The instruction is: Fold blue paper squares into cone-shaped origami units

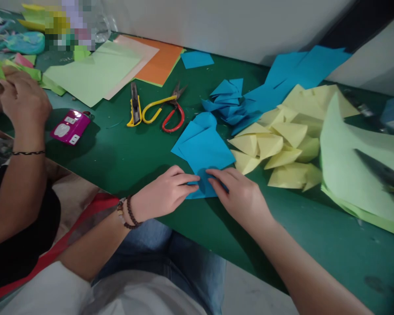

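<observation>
Near the table's front edge, a sheet of blue paper [205,190] lies between my two hands. My left hand [167,192], with beaded bracelets at the wrist, pinches its left side. From the right, my right hand [241,194] holds the paper with thumb and fingers, whose tips partly cover it. Just beyond lie flat blue paper pieces [205,142], touching or overlapping the sheet. To the right of those sits a heap of folded yellow paper pieces [276,146]. Folded blue paper pieces [228,103] are piled farther back.
Yellow-handled cutters [135,107] and scissors [170,107] with red and yellow handles lie behind my left hand. A magenta box [70,127] is at left, beside a co-worker's hand [26,96]. Green sheets [364,162] curl up at right; more paper [95,70] lies at back.
</observation>
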